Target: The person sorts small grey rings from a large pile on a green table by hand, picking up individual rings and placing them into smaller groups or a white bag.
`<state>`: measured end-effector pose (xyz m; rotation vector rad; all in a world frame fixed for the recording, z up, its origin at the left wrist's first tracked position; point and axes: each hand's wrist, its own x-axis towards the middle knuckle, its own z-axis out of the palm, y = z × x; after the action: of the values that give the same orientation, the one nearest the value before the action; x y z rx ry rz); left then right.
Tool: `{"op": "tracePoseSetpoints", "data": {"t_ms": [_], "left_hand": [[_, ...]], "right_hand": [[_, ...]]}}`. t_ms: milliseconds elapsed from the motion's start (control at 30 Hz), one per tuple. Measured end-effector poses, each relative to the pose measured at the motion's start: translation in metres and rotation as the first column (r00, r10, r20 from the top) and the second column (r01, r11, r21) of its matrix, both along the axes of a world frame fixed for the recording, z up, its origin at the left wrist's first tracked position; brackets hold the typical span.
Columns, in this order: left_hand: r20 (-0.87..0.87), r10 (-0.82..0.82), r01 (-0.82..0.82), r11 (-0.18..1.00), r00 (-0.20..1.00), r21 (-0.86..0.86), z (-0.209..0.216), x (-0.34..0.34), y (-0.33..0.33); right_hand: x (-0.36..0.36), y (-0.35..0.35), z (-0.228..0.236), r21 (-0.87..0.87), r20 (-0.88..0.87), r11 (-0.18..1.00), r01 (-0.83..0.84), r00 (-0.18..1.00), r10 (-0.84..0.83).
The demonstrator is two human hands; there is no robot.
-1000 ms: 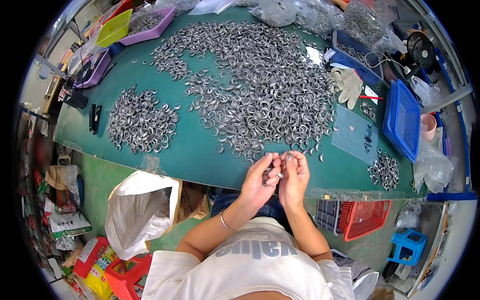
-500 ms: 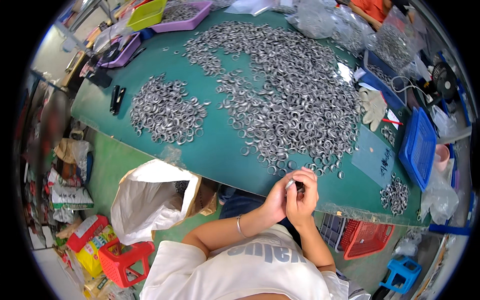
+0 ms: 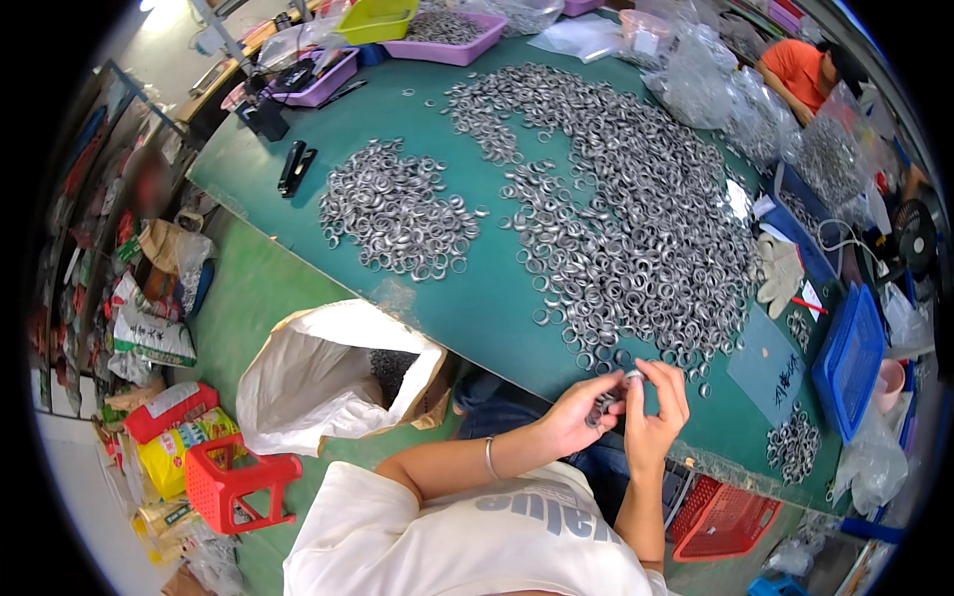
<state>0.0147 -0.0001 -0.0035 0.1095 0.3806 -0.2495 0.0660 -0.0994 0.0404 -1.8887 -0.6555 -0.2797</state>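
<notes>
Above the near edge of the green table my two hands are close together. My left hand [image 3: 569, 415] is curled around several small grey metal rings [image 3: 601, 405]. Between the thumb and fingers of my right hand [image 3: 656, 412], a single metal ring [image 3: 633, 375] is pinched, right beside the left fingertips. A large heap of such rings [image 3: 656, 238] spreads over the table just beyond my hands. To the left lies a smaller pile of rings [image 3: 397, 214], and another small pile [image 3: 794, 444] is at the right.
An open white-lined sack [image 3: 308, 382] with dark pieces inside stands below the table edge [image 3: 477, 363]. Blue baskets [image 3: 851, 363], a glove [image 3: 779, 270] and a sheet [image 3: 765, 366] are at the right. A red stool [image 3: 238, 477] stands lower left. A person in orange [image 3: 795, 74] sits far right.
The view has swung, so the table sits farther right and lower. My hands, pressed together before, have parted a little; rings in the left palm and one in the right fingers now show.
</notes>
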Motion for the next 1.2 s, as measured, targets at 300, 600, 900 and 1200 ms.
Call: {"op": "tracePoseSetpoints", "data": {"t_ms": [300, 600, 900, 1200], "left_hand": [[0.127, -0.110, 0.047, 0.906, 0.986, 0.422, 0.009, -0.014, 0.010], [0.217, -0.173, 0.103, 0.948, 0.961, 0.300, 0.012, -0.020, 0.030], [0.160, -0.068, -0.022, 0.862, 0.985, 0.506, 0.016, -0.017, 0.040], [0.136, 0.230, -0.193, 0.243, 0.963, 0.951, 0.018, -0.023, 0.139]], "right_hand": [[-0.009, -0.002, 0.001, -0.221, 0.209, 0.975, -0.004, 0.976, 0.052], [-0.005, -0.010, 0.010, -0.193, 0.214, 0.963, -0.189, 0.950, 0.229], [0.003, -0.016, 0.010, -0.179, -0.075, 0.961, -0.210, 0.977, 0.200], [0.008, 0.005, -0.022, -0.220, 0.033, 0.966, -0.135, 0.989, 0.146]]}}
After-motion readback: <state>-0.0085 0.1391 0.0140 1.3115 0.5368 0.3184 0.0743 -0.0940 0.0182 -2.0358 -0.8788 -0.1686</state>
